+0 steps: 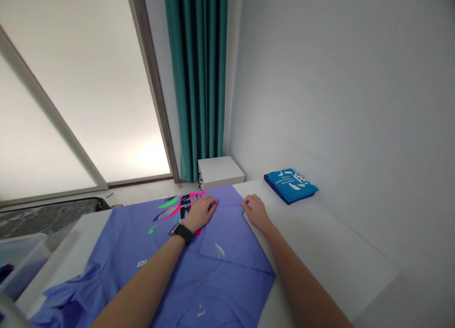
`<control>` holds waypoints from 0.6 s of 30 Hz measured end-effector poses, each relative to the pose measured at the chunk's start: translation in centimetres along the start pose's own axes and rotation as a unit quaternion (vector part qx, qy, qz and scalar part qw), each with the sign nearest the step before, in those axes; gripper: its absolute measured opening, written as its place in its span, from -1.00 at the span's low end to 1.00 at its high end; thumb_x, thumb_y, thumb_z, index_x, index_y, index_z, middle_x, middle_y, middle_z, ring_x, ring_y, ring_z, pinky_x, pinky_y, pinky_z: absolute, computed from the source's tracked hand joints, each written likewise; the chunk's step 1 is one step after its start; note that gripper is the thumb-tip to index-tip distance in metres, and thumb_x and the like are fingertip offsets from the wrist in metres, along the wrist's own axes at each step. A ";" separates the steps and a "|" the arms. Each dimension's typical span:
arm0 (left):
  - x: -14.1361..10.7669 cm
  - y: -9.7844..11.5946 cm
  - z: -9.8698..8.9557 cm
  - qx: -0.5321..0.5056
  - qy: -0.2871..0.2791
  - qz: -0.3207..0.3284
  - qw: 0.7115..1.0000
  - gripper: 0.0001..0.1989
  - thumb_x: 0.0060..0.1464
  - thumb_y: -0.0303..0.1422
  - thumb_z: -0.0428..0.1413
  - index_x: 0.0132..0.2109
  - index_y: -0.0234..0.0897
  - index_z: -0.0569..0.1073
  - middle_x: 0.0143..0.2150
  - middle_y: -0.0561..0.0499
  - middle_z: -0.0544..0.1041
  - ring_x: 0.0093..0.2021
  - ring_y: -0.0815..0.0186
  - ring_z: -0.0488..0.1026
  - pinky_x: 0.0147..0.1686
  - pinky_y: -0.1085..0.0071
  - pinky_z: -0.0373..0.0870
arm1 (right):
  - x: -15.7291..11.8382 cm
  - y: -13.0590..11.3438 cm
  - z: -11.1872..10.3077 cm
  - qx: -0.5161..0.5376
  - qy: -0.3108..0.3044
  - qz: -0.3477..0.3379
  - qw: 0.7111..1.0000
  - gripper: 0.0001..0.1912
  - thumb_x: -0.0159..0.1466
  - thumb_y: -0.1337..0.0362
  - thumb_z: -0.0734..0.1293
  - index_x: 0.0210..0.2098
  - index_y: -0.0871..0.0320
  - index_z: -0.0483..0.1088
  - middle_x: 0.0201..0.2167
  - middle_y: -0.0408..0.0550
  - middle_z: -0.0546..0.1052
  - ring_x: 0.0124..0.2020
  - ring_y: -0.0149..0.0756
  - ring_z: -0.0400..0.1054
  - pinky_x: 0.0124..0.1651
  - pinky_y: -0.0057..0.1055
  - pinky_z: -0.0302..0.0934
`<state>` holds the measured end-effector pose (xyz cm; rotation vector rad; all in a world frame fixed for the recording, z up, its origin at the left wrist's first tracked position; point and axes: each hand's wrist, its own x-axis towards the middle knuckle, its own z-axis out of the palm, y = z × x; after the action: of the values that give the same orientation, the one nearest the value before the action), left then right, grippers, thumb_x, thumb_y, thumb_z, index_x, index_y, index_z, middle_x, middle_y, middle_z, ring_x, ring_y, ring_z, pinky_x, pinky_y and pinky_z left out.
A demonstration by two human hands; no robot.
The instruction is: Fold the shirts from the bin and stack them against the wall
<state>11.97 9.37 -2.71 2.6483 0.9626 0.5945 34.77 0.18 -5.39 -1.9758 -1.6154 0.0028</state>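
A purple-blue T-shirt (pixel 124 245) with pink, green and black print lies spread on the white table, its right side folded inward over the body. My left hand (pixel 201 212), a dark watch on its wrist, rests on the folded part beside the print, fingers slightly bent and pressing on the cloth. At the far right edge of the shirt is my right hand (pixel 256 210), its thumb and fingers pinching the fabric there. The neckline is toward me, and a crumpled sleeve hangs at the lower left.
A folded blue garment (pixel 291 185) with white lettering lies on the white table (pixel 320 247) near the wall. Beyond the table stand a small white cabinet (pixel 220 170) and a green curtain (pixel 201 91). A translucent bin (pixel 31 252) sits at the left.
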 end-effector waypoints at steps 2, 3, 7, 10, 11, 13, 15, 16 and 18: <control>0.0 -0.1 0.1 -0.002 0.000 0.000 1.000 -0.79 0.23 -0.35 -0.04 -0.15 -0.21 0.49 -0.13 -0.06 0.55 -0.07 0.17 0.44 0.00 0.23 0.28 | 0.0 0.1 -0.1 0.008 0.007 -0.001 1.000 -0.85 0.33 0.26 0.19 -0.28 0.12 0.38 -0.26 -0.06 0.45 -0.15 -0.25 0.31 -0.06 -0.35 0.13; 0.0 -0.1 0.1 -0.003 -0.001 0.000 1.000 -0.79 0.23 -0.35 -0.04 -0.14 -0.21 0.49 -0.14 -0.06 0.55 -0.07 0.17 0.44 0.00 0.23 0.28 | 0.0 0.1 -0.2 0.011 0.010 0.000 1.000 -0.85 0.33 0.27 0.18 -0.25 0.12 0.37 -0.25 -0.06 0.45 -0.15 -0.25 0.31 -0.06 -0.35 0.14; 0.1 -0.3 0.3 -0.003 0.005 -0.001 1.000 -0.78 0.22 -0.36 -0.04 -0.14 -0.22 0.50 -0.14 -0.07 0.55 -0.08 0.15 0.45 -0.01 0.20 0.28 | -0.6 -0.1 -0.9 0.016 0.015 0.002 1.000 -0.81 0.31 0.33 0.16 -0.16 0.14 0.37 -0.21 -0.01 0.47 -0.13 -0.22 0.33 -0.03 -0.32 0.16; 0.1 -0.4 0.4 -0.008 0.009 0.001 1.000 -0.78 0.22 -0.36 -0.04 -0.14 -0.22 0.50 -0.14 -0.08 0.56 -0.07 0.16 0.46 0.01 0.20 0.27 | -1.3 -1.3 -1.6 -0.005 0.018 0.012 1.000 -0.75 0.30 0.33 0.15 -0.09 0.16 0.37 -0.14 0.06 0.46 -0.07 -0.16 0.32 0.01 -0.27 0.17; 0.1 -0.4 0.4 -0.009 0.008 0.002 1.000 -0.78 0.22 -0.36 -0.04 -0.14 -0.22 0.50 -0.14 -0.08 0.56 -0.07 0.16 0.46 0.01 0.21 0.27 | -1.6 -2.0 -1.8 -0.018 0.016 0.011 1.000 -0.73 0.31 0.33 0.15 -0.05 0.17 0.37 -0.11 0.09 0.45 -0.04 -0.14 0.31 0.03 -0.25 0.17; 0.1 -0.5 0.4 -0.008 0.007 0.002 1.000 -0.78 0.22 -0.37 -0.04 -0.14 -0.22 0.50 -0.14 -0.07 0.56 -0.09 0.17 0.46 0.00 0.22 0.28 | -2.4 -3.7 -2.2 -0.043 0.001 -0.010 0.999 -0.66 0.32 0.32 0.14 0.04 0.19 0.35 -0.03 0.14 0.43 0.03 -0.10 0.29 0.09 -0.20 0.15; 0.1 -0.6 0.5 -0.003 0.008 0.003 1.000 -0.79 0.22 -0.38 -0.03 -0.14 -0.23 0.49 -0.15 -0.06 0.56 -0.09 0.18 0.46 -0.01 0.23 0.28 | -3.6 -5.5 -2.4 -0.061 -0.024 -0.059 0.996 -0.59 0.34 0.30 0.12 0.15 0.20 0.30 0.08 0.16 0.40 0.13 -0.08 0.23 0.19 -0.14 0.07; 0.1 -0.6 0.5 -0.002 0.010 0.004 1.000 -0.80 0.22 -0.38 -0.03 -0.14 -0.23 0.49 -0.15 -0.06 0.56 -0.10 0.18 0.46 -0.01 0.23 0.28 | -4.3 -6.2 -2.4 -0.066 -0.035 -0.086 0.994 -0.56 0.35 0.28 0.12 0.19 0.19 0.26 0.15 0.15 0.37 0.20 -0.09 0.17 0.26 -0.11 -0.01; 0.1 -0.7 0.6 0.000 0.013 0.006 1.000 -0.80 0.22 -0.38 -0.03 -0.14 -0.23 0.49 -0.15 -0.06 0.56 -0.09 0.18 0.46 -0.01 0.24 0.28 | -6.0 -7.4 -2.5 -0.075 -0.054 -0.116 0.989 -0.51 0.38 0.21 0.11 0.27 0.18 0.19 0.26 0.13 0.28 0.30 -0.09 0.05 0.34 -0.05 -0.18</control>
<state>11.92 9.93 -3.49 2.6554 0.9545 0.6328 27.44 -5.59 -2.27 -1.9135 -1.9605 -0.1062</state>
